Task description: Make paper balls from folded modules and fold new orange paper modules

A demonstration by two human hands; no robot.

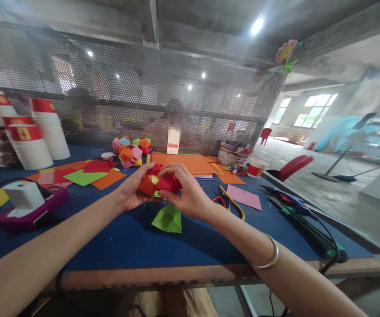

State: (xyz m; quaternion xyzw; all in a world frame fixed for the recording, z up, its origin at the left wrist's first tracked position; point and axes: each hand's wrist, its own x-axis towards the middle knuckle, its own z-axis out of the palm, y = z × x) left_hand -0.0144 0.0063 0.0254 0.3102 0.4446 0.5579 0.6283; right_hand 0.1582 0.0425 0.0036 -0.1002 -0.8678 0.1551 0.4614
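Observation:
Both my hands grip one folded paper piece (158,184) of red and orange sheets with a bit of yellow and green, held above the blue table top (117,242). My left hand (130,190) clasps its left side with the fingers curled round it. My right hand (186,190) pinches its right side, thumb and fingers pressed on the red paper; a silver bangle (269,257) sits on that wrist. Just below the hands a folded green paper unit (168,219) lies on the table.
Loose coloured sheets (84,176) and an orange stack (186,163) lie behind. A multicoloured paper ball (130,152), stacked paper cups (36,134), a purple and white device (27,204), scissors (231,202), a glue gun (289,203) and a basket (232,154) stand around. Perforated metal screen at the back.

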